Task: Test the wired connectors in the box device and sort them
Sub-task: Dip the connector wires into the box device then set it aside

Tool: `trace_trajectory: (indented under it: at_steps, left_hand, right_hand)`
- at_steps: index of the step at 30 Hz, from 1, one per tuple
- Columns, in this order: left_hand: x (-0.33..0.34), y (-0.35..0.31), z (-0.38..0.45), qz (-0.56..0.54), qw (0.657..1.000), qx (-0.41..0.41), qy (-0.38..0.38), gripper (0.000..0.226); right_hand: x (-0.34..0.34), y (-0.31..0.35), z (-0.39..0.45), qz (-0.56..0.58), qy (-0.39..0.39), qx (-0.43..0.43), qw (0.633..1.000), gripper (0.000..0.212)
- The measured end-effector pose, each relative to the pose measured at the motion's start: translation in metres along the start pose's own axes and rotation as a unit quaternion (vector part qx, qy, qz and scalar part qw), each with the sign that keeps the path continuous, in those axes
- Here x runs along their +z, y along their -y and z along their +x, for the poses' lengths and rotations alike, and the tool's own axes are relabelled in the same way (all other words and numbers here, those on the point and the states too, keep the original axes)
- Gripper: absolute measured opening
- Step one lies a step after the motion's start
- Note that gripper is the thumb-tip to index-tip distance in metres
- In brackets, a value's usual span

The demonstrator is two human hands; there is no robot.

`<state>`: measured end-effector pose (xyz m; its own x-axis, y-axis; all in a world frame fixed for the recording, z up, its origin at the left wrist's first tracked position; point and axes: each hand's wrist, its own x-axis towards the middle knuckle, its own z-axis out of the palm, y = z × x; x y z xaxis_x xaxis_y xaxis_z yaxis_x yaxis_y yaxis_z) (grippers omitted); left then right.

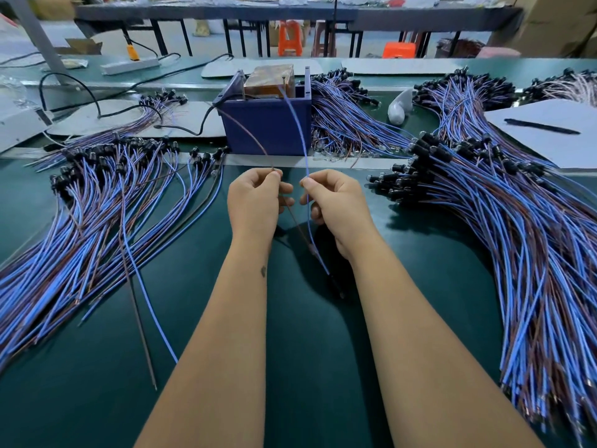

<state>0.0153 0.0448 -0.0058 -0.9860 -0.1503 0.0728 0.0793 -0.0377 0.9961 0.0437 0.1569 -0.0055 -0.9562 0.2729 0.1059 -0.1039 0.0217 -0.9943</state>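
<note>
Factory assembly line or electronics workshop. A long green-matted counter (97, 399) carries a blue box device (268, 124). Heaped to either side of it are large bundles of blue-and-brown wired connectors (484, 221). Behind the box: a power strip (129, 64), a second workbench (290, 11), orange plastic stools (289, 38), cardboard cartons (555, 24).

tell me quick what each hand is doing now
Left hand: pinching the brown wire.
Right hand: pinching the blue wire.

The green tabletop (97, 399) is viewed from one head-worn wide-angle camera, angled forward and down, close above it.
</note>
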Motion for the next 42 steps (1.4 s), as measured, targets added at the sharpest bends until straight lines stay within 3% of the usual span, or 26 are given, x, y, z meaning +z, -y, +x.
trace_trajectory:
  at_steps: [8, 19, 32, 42]
  left_hand:
    - [-0.0068, 0.0026, 0.0048, 0.037, 0.997, 0.027, -0.055, 0.016]
    - [-0.0033, -0.0005, 0.0003, 0.096, 0.993, 0.067, -0.022, 0.024]
    - [-0.0032, 0.0022, -0.0026, 0.142, 0.988, 0.058, -0.036, 0.021]
    - [-0.0036, 0.0000, -0.0010, 0.093, 0.988, 0.063, -0.104, 0.024]
  right_hand:
    - [-0.0035, -0.0027, 0.0043, -0.018, -0.051, 0.012, 0.998, 0.020]
    - [-0.0004, -0.0006, 0.0033, -0.016, -0.023, 0.015, 1.000, 0.019]
    - [0.0008, -0.0011, 0.0012, -0.040, -0.003, 0.010, 0.999, 0.017]
    - [0.0004, -0.0019, 0.0022, -0.053, -0.005, 0.010, 0.999, 0.014]
